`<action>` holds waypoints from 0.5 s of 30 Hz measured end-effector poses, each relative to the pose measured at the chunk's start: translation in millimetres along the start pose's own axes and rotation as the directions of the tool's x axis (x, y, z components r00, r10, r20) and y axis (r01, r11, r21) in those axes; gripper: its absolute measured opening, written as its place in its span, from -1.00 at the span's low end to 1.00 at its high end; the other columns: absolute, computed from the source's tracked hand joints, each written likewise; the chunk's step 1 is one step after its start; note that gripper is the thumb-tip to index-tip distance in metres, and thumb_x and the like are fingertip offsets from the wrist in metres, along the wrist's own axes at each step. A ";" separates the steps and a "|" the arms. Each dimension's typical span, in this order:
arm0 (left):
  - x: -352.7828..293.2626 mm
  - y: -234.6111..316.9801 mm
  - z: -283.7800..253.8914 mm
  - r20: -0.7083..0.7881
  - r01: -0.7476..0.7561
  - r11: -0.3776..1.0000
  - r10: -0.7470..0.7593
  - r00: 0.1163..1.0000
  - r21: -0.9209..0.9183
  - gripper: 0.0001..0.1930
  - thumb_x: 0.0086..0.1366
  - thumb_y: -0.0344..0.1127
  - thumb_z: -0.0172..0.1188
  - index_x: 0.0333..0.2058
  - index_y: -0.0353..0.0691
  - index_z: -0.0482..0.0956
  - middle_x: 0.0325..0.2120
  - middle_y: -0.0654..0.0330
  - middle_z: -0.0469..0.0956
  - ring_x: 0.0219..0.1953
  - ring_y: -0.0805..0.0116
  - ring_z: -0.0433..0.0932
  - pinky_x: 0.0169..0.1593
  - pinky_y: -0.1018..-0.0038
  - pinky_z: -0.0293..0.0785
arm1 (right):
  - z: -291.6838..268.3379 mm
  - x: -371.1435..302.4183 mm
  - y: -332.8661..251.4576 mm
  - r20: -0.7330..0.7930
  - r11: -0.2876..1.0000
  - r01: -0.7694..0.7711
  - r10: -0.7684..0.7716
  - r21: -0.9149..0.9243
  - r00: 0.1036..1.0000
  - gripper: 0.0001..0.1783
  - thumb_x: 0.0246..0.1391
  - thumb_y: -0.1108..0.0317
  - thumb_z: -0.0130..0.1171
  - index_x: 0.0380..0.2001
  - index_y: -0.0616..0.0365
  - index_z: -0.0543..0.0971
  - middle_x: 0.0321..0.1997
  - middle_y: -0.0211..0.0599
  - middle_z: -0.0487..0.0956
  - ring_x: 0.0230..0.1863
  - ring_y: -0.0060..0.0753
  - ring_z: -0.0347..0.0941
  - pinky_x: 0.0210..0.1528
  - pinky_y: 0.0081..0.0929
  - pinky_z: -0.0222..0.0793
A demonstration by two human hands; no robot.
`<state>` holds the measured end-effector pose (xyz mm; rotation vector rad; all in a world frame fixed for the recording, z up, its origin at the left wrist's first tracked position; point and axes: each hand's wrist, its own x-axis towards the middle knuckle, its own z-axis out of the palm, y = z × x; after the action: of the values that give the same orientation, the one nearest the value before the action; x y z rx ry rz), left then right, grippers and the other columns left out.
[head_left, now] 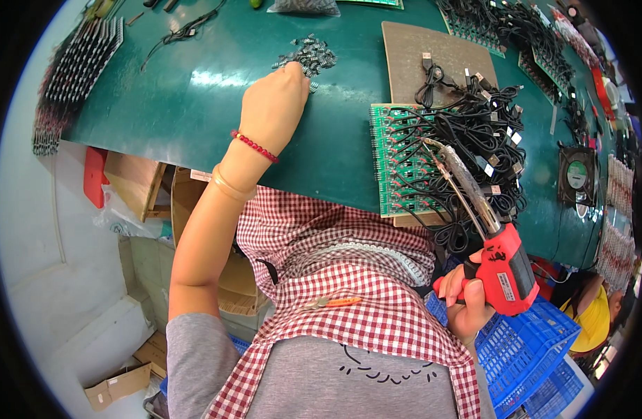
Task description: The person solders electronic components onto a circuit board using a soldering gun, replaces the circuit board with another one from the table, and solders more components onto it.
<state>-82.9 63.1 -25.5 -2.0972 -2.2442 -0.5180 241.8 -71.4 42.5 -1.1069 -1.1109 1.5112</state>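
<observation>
My left hand [275, 99] reaches over the table to a small loose pile of tiny dark components [317, 54]. Its fingers are drawn together at the near edge of the pile; whatever is between the fingertips is hidden. In my right hand [470, 311] is a red soldering gun [511, 274], its long metal tip pointing up and away from me. The tip overlaps a panel of green circuit boards [391, 164], though whether it touches them I cannot tell. Black cables [468, 129] with USB plugs spread from the boards to the right.
A brown flat board [405, 52] lies behind the circuit boards on the green table [167, 105]. More boards with cables [475, 28] sit at the back right. A square black fan [577, 174] is at far right. Blue crates [523, 349] stand below, beside another person in yellow [588, 318].
</observation>
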 end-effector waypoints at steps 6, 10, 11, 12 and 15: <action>-43.0 69.3 -59.7 0.487 0.395 0.440 0.114 0.866 -0.806 -0.92 0.27 -0.45 -0.02 -0.43 -0.29 0.38 -0.62 0.26 0.46 -0.62 0.57 0.48 -0.58 0.63 0.39 | 21.2 14.1 -8.3 0.044 0.996 0.013 -0.009 -0.091 0.999 -0.58 0.08 0.46 -0.04 0.00 0.23 0.15 -0.55 -0.25 0.37 -0.59 -0.48 0.30 -0.51 -0.52 0.31; -100.3 115.7 -69.3 0.334 0.238 0.309 0.309 0.891 -0.921 -0.93 0.23 -0.47 0.07 -0.42 -0.29 0.37 -0.58 0.25 0.46 -0.60 0.55 0.51 -0.54 0.61 0.43 | 31.4 27.5 -9.7 0.236 0.975 -0.061 0.112 -0.212 0.965 -0.45 -0.01 0.61 0.06 0.06 0.22 0.15 -0.36 -0.21 0.40 -0.35 -0.47 0.36 -0.28 -0.54 0.32; -109.9 118.6 -67.4 0.351 0.286 0.246 0.284 0.892 -0.926 -0.92 0.26 -0.47 0.04 -0.40 -0.32 0.36 -0.57 0.23 0.47 -0.59 0.56 0.51 -0.54 0.62 0.44 | 32.2 30.0 -9.7 0.286 0.967 -0.067 0.139 -0.246 0.948 -0.46 0.00 0.63 0.06 0.05 0.23 0.16 -0.36 -0.24 0.39 -0.34 -0.50 0.34 -0.26 -0.56 0.30; -112.6 119.6 -68.6 0.405 0.370 0.172 0.263 0.876 -0.913 -0.92 0.26 -0.46 0.04 -0.39 -0.33 0.35 -0.57 0.22 0.47 -0.58 0.56 0.51 -0.55 0.63 0.43 | 32.4 31.4 -10.7 0.283 0.966 -0.068 0.139 -0.248 0.949 -0.46 0.00 0.63 0.06 0.05 0.23 0.16 -0.36 -0.24 0.39 -0.34 -0.50 0.34 -0.26 -0.56 0.30; -113.6 121.0 -69.3 0.483 0.478 0.083 0.246 0.841 -0.874 -0.91 0.27 -0.45 0.04 -0.37 -0.34 0.34 -0.56 0.22 0.47 -0.58 0.57 0.50 -0.55 0.65 0.43 | 32.8 32.5 -11.9 0.343 0.960 -0.051 0.147 -0.274 0.928 -0.47 0.00 0.65 0.05 0.05 0.25 0.16 -0.35 -0.28 0.37 -0.31 -0.53 0.30 -0.24 -0.57 0.27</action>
<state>31.4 -59.8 39.1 -2.7269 -2.6576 -2.5090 206.4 -42.2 55.8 -1.0987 -1.5633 1.7321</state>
